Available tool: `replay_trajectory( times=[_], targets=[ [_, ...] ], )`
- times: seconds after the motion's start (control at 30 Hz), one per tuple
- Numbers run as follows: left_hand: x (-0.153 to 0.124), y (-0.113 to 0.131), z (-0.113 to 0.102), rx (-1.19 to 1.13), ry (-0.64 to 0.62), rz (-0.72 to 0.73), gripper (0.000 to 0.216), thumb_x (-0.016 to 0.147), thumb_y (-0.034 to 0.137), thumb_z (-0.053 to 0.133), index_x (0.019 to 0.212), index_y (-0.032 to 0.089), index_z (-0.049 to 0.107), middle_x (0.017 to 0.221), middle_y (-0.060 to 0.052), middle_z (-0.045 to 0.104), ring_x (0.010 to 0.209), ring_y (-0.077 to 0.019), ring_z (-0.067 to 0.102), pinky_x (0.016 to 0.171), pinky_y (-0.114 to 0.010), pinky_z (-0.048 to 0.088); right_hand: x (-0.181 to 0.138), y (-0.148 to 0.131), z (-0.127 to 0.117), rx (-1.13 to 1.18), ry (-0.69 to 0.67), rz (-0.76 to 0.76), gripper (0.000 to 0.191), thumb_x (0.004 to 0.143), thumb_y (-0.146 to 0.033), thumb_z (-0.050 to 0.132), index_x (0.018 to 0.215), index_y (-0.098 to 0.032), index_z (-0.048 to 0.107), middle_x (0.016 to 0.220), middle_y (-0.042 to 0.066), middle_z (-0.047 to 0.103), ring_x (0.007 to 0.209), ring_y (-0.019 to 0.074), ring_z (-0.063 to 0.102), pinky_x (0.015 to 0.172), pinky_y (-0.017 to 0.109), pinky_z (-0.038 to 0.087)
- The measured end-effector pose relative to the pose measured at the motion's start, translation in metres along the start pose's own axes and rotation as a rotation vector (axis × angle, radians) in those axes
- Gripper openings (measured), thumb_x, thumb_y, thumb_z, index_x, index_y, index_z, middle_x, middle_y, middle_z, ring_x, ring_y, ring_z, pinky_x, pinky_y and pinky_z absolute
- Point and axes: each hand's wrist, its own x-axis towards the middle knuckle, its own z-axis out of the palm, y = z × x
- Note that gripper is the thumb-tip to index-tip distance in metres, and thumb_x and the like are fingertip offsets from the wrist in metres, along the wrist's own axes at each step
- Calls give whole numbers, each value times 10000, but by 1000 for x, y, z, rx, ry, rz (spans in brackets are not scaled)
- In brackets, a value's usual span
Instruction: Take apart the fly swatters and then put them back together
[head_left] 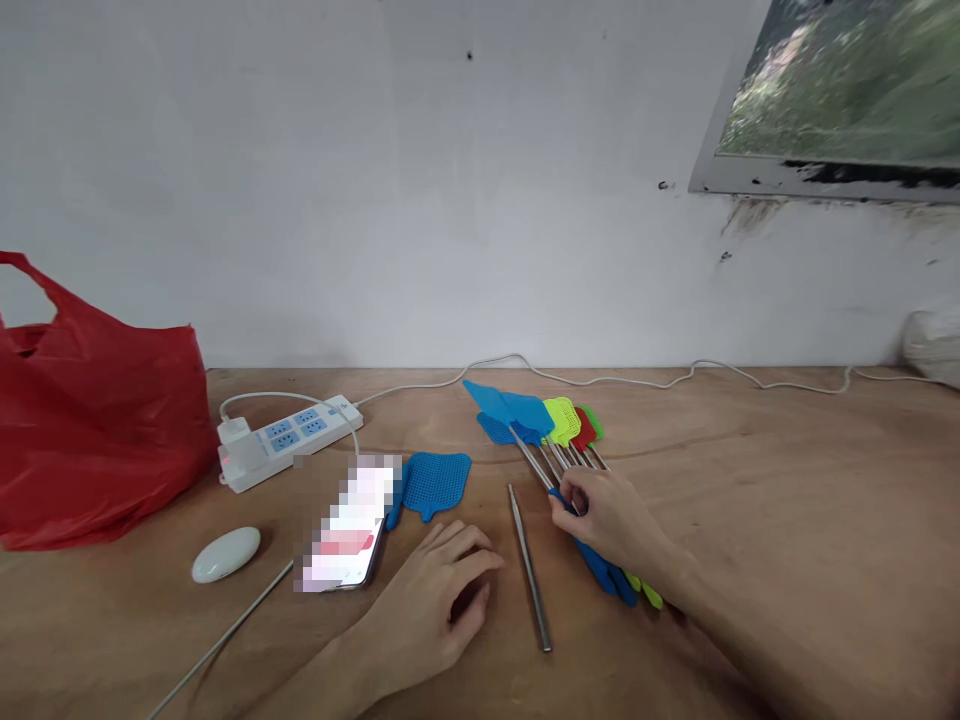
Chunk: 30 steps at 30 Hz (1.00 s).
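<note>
Your right hand (609, 508) looks clamped, thumb and fingers, on the blue swatter (489, 402) atop the fanned pile of swatters (564, 420) on the bench (795, 480), probably near its handle because that spot best steadies the long shaft. Your left hand (431, 605) rests empty, fingers loosely apart, near the metal rod (531, 570) and the loose blue swatter head (439, 482), perhaps set between your hands for easy reach.

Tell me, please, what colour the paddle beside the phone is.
The paddle is blue (head view).
</note>
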Motion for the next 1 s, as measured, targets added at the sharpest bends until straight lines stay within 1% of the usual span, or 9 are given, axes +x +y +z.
replay_trajectory(
  times=[0.13,0.37,0.43,0.53,0.6,0.7,0.83,0.93,1.0],
  targets=[
    [2,-1,-3,24,50,-25,236,916,123,477,1004,220,674,972,-58,676,921,-221,622,816,-363,496,2,6,2,247,98,15,235,867,-321,567,678,-237,455,550,-55,493,493,117,444,498,244,307],
    [4,-8,-6,32,148,-103,231,958,185,449,951,223,677,920,-46,687,859,-211,642,764,-352,507,-5,-8,10,537,-64,30,310,895,-398,584,694,-246,404,505,-91,373,474,109,365,477,232,287],
    [4,-12,-7,16,193,-124,227,969,192,439,954,220,664,918,-42,686,855,-209,638,763,-351,504,-5,-8,7,511,-91,-12,303,911,-414,573,714,-247,415,517,-89,393,474,113,377,483,235,292],
    [2,-18,-14,6,320,-131,208,987,200,439,950,215,643,895,-36,671,822,-195,622,711,-325,489,-2,2,0,329,-83,-99,179,967,-366,496,840,-240,494,602,-53,524,541,144,493,535,253,342],
    [1,-20,-21,28,424,-100,185,989,183,455,957,214,635,898,-35,662,828,-188,615,714,-316,481,2,12,-5,212,-80,-141,132,999,-327,440,945,-233,514,769,5,639,683,182,597,611,274,396],
    [-1,-23,-33,124,542,0,163,974,139,490,987,218,632,930,-41,654,872,-193,609,775,-327,481,4,23,-12,132,-89,-191,109,1010,-268,396,1009,-224,496,936,59,674,816,212,635,685,298,431],
    [1,-29,-42,323,499,23,203,957,179,540,1139,229,614,1145,-78,644,1040,-248,611,906,-399,481,2,23,-19,99,-62,-234,76,991,-248,424,1001,-221,494,890,42,663,749,189,613,662,286,411],
    [2,-37,-43,407,458,-49,387,950,312,576,1322,218,531,1388,-124,543,1273,-323,519,1056,-501,419,1,21,-25,82,7,-253,84,970,-295,495,940,-225,529,827,13,661,661,158,585,622,269,381],
    [3,-42,-44,354,454,-128,526,925,416,607,1394,215,479,1432,-133,522,1313,-342,493,1078,-528,410,0,22,-28,70,65,-279,135,960,-347,535,908,-224,556,805,4,664,627,146,570,606,265,366]
  ],
)
